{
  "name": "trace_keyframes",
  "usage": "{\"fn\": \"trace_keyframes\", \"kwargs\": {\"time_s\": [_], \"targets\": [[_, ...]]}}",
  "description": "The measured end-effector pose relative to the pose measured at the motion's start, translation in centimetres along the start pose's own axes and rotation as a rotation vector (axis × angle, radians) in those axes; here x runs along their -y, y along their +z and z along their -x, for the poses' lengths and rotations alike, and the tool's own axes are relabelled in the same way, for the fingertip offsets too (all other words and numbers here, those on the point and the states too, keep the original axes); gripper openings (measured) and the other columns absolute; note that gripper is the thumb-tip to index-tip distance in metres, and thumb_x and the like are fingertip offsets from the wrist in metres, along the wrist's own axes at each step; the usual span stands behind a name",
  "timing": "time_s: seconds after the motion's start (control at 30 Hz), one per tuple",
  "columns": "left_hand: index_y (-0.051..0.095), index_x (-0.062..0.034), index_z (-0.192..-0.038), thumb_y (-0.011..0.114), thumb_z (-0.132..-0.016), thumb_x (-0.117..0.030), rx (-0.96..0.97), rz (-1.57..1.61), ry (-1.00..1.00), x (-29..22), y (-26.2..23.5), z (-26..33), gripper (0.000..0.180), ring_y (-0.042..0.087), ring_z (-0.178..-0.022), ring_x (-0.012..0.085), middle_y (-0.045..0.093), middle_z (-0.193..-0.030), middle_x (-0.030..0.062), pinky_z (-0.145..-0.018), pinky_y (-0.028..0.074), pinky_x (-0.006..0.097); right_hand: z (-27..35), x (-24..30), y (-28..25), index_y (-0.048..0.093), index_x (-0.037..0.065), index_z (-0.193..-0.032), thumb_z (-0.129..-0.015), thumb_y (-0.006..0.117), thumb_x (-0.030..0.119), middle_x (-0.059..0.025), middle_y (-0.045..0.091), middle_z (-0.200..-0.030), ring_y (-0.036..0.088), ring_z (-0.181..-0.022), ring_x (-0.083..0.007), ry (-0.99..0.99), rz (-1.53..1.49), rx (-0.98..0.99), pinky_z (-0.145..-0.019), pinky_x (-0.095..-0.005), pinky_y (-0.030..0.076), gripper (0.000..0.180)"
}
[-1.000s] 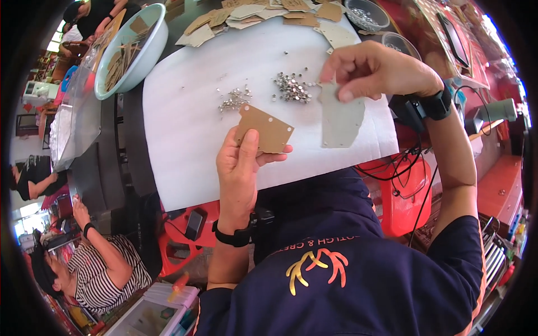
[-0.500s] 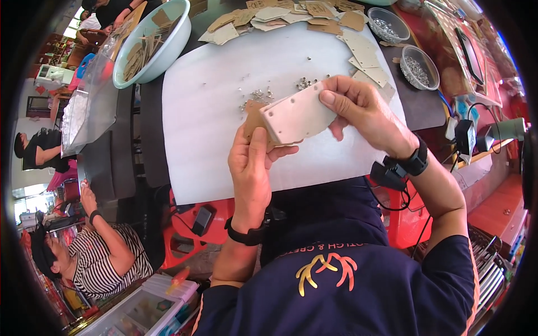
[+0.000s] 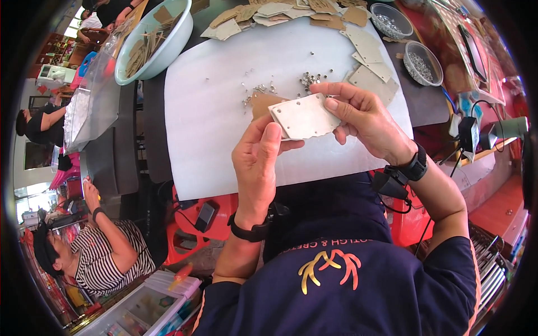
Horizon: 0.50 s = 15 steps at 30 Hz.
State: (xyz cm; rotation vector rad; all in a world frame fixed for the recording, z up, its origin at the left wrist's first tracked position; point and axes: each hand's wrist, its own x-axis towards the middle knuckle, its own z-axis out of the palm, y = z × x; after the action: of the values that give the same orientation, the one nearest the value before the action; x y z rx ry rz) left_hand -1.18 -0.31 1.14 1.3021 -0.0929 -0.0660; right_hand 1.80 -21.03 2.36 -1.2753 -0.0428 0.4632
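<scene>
A person seen from above sits at a worktop [image 3: 426,106] covered by a large white sheet [image 3: 213,112]. Both hands hold two flat pieces stacked together above the sheet: a pale grey, roughly rectangular card piece with small holes at its corners [image 3: 302,117] lies on top of a brown cardboard piece of similar shape [image 3: 262,103], whose upper left corner shows from beneath.

The left hand [image 3: 259,162] has its grip closed on the lower left edge of the stack, thumb pressed on the grey face and fingers behind. The right hand [image 3: 361,115] has its grip closed on the right edge, fingertips curled over the top edge and thumb beneath. Both wrists wear dark watches.

On the sheet just beyond the stack lies a scatter of small silver metal rivets [image 3: 311,79], with a thinner scatter [image 3: 258,89] to its left. More grey and brown cut pieces [image 3: 370,67] lie at the far right of the sheet, and a heap of them [image 3: 280,10] along its far edge. Two small clear bowls of tiny metal parts [image 3: 421,63] stand at the far right. A pale green round basin holding brown pieces [image 3: 154,42] stands at the far left.

Another person in a striped top [image 3: 115,255] sits at lower left.
</scene>
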Motion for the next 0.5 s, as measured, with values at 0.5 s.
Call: {"fn": "trace_keyframes", "kwargs": {"time_s": [0.5], "targets": [[0.060, 0.0057, -0.113, 0.051, -0.100, -0.016, -0.086, 0.083, -0.080, -0.6, -0.2, -0.1, 0.027, 0.072, -0.084, 0.0279, 0.069, -0.098, 0.0161, -0.068, 0.060, 0.032, -1.0, 3.6, -7.9, 0.057, -0.003, -0.117, -0.097, 0.059, 0.019, -0.0021, 0.061, -0.078, 0.058, -0.055, -0.0074, -0.425, 0.373, -0.549, -0.054, -0.0211, 0.047, 0.029]]}}
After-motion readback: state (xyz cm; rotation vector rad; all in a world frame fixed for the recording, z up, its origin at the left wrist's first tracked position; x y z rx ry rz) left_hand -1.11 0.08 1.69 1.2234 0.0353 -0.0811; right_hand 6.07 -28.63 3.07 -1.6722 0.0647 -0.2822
